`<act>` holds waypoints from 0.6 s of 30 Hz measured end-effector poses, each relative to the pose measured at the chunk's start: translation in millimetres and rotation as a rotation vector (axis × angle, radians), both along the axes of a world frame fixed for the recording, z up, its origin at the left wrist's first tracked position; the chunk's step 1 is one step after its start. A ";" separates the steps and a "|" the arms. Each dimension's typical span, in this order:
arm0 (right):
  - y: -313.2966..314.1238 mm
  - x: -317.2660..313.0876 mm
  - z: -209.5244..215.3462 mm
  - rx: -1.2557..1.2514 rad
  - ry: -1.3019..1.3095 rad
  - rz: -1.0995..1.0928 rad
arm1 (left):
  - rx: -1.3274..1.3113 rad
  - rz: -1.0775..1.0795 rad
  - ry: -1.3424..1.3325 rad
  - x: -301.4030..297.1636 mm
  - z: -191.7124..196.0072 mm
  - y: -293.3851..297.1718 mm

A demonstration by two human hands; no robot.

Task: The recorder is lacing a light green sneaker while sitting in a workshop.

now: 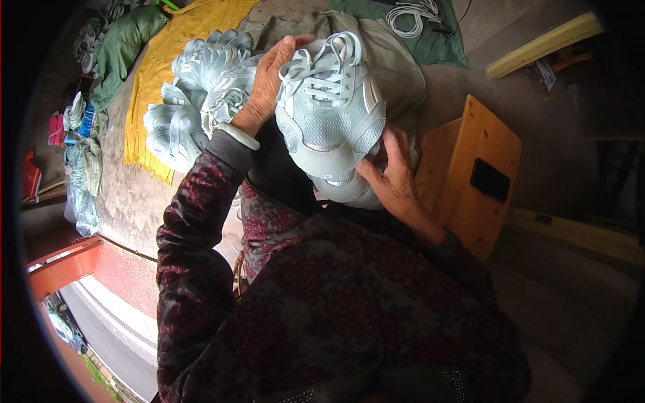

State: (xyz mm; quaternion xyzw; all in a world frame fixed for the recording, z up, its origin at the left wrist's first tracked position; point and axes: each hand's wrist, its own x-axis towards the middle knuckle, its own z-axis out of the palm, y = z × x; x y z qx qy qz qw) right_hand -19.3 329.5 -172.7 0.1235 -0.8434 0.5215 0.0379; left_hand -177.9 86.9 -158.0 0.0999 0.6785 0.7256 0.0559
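Note:
Pale mint-grey shoe uppers lie stacked over my lap, the top upper [330, 124] with its laces threaded and its toe toward me. Below its toe, part of another upper [349, 191] shows. My left hand [267, 84] is closed along the far left side of the stack, its fingertips partly hidden behind the collar. On the near right side, my right hand [395, 176] grips the stack by the toe, thumb toward the front. To the left of my left hand, more matching uppers [180, 131] sit in a fanned pile.
A yellow cloth [144, 134] lies under the pile on the concrete floor. To my right stands a wooden stool or box [470, 201] with a black phone [490, 180] on it. Coiled white cord [413, 17] rests on green cloth at the back.

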 end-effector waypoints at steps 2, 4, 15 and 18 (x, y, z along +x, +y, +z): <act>-3.0 -3.9 0.1 -0.015 0.010 -0.015 | 0.053 0.045 -0.012 -0.6 -9.1 0.7; -1.3 -9.2 -6.3 0.014 0.061 -0.045 | 0.013 0.099 0.021 -0.4 -9.8 1.1; 14.0 -13.4 -12.1 -0.183 -0.162 -0.001 | -0.002 0.295 0.203 29.7 -7.5 11.5; 27.6 -10.9 -20.5 -0.234 -0.268 0.040 | -0.146 0.335 0.343 31.3 -1.6 17.8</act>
